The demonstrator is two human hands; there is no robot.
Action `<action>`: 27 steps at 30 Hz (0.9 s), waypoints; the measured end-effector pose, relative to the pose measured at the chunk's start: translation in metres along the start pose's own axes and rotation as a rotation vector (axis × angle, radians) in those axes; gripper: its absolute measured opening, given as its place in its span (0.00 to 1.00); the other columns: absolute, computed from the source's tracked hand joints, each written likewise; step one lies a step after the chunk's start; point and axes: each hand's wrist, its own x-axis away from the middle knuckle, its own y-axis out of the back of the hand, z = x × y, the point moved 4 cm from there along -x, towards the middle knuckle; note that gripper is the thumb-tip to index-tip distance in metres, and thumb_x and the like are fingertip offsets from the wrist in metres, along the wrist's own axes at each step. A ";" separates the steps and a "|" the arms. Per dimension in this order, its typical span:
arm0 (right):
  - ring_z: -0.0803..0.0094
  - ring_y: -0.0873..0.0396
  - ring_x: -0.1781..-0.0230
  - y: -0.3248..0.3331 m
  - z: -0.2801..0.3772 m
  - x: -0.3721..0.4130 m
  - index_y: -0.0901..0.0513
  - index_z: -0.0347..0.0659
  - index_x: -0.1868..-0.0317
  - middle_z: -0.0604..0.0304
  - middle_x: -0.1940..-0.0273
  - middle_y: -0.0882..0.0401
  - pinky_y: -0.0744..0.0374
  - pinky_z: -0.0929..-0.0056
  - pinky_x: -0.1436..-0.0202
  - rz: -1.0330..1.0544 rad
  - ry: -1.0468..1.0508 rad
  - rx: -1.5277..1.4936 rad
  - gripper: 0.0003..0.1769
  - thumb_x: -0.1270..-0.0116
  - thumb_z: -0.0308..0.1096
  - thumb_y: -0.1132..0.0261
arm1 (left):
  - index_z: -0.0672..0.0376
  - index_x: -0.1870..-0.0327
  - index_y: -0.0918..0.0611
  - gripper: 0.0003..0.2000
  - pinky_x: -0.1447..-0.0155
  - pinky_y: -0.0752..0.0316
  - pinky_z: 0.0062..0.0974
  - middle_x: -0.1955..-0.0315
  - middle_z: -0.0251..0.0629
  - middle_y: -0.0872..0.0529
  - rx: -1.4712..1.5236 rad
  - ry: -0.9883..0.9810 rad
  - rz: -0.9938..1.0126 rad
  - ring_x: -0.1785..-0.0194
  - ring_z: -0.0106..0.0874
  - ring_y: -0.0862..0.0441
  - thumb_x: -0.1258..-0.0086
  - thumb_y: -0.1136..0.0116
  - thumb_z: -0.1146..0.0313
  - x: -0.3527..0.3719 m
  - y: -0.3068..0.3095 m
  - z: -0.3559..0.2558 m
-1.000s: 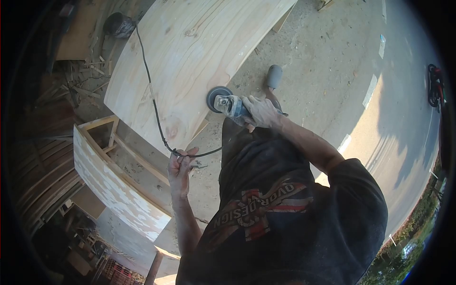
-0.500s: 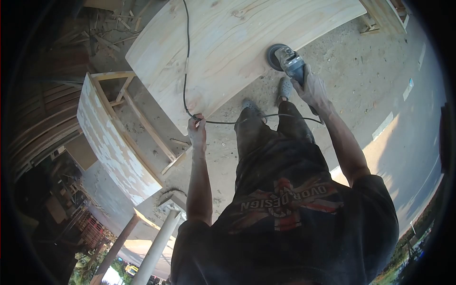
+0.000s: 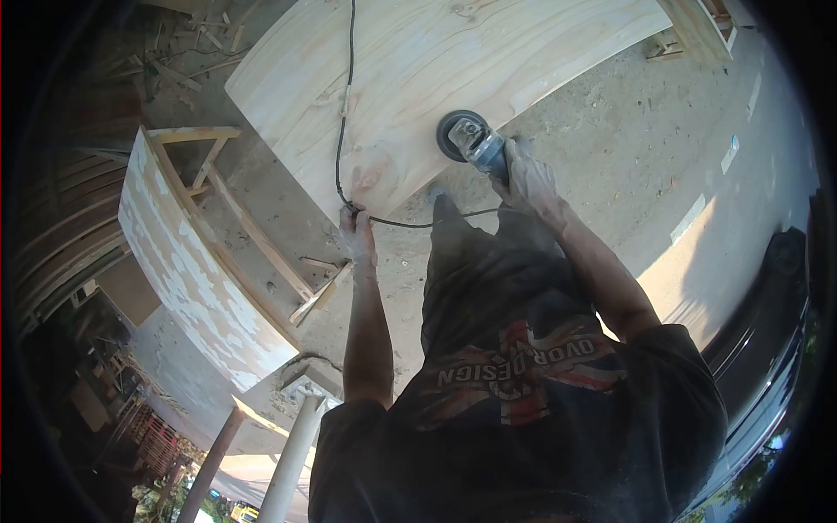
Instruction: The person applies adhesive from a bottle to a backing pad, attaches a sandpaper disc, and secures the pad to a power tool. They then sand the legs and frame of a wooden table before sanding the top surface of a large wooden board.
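My right hand [image 3: 534, 180] is wrapped round the body of an angle grinder [image 3: 486, 150] fitted with a round disc [image 3: 455, 132]. That disc overlaps the near edge of a large pale plywood panel [image 3: 410, 78]. A black power cord [image 3: 341, 139] runs down across the panel to my left hand [image 3: 356, 225], whose fingers are closed on it by the panel's near left corner. From there the cord continues right, across my legs, towards the grinder.
To the left stands a curved wooden frame [image 3: 253, 222] with a white-patched panel [image 3: 179, 253]. Wood scraps [image 3: 179, 74] lie at the upper left. Two posts [image 3: 292, 453] rise at lower left. A dark vehicle [image 3: 758, 305] is at the right edge.
My right hand and the grinder have moved left along the panel's near edge. My left hand keeps its hold on the cord. The dark vehicle has come into view at right.
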 end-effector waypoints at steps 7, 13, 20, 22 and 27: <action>0.41 0.12 0.60 -0.052 0.088 0.015 0.31 0.35 0.42 0.38 0.58 0.16 0.16 0.45 0.58 0.068 0.206 0.075 0.31 0.36 0.44 0.28 | 0.57 0.57 0.20 0.04 0.63 0.30 0.20 0.65 0.28 0.23 0.107 -0.099 0.037 0.67 0.19 0.28 0.30 0.44 0.76 -0.001 0.003 0.010; 0.36 0.14 0.58 -0.010 0.009 0.004 0.30 0.37 0.44 0.40 0.57 0.15 0.17 0.42 0.57 0.014 -0.014 0.064 0.28 0.37 0.41 0.28 | 0.55 0.57 0.20 0.05 0.60 0.31 0.21 0.64 0.26 0.23 0.130 -0.085 0.013 0.65 0.19 0.27 0.30 0.44 0.76 0.001 -0.002 0.013; 0.37 0.14 0.55 0.029 -0.056 -0.001 0.29 0.36 0.38 0.39 0.55 0.12 0.17 0.43 0.54 -0.002 -0.216 0.100 0.35 0.39 0.45 0.27 | 0.59 0.57 0.19 0.07 0.54 0.31 0.22 0.60 0.30 0.25 -0.015 -0.210 -0.035 0.61 0.21 0.28 0.33 0.41 0.81 0.003 -0.013 0.010; 0.39 0.13 0.54 0.038 -0.067 -0.003 0.30 0.34 0.32 0.38 0.54 0.12 0.17 0.45 0.53 -0.038 -0.214 0.115 0.40 0.39 0.46 0.27 | 0.60 0.57 0.19 0.07 0.54 0.30 0.22 0.59 0.30 0.26 -0.021 -0.218 -0.035 0.60 0.22 0.27 0.33 0.41 0.81 0.003 -0.014 0.008; 0.39 0.13 0.56 0.065 -0.103 -0.015 0.27 0.39 0.43 0.40 0.58 0.12 0.18 0.44 0.56 -0.153 -0.232 0.113 0.30 0.38 0.46 0.27 | 0.59 0.58 0.19 0.06 0.54 0.29 0.24 0.58 0.32 0.25 -0.038 -0.196 -0.059 0.59 0.23 0.26 0.33 0.40 0.80 0.003 -0.013 0.012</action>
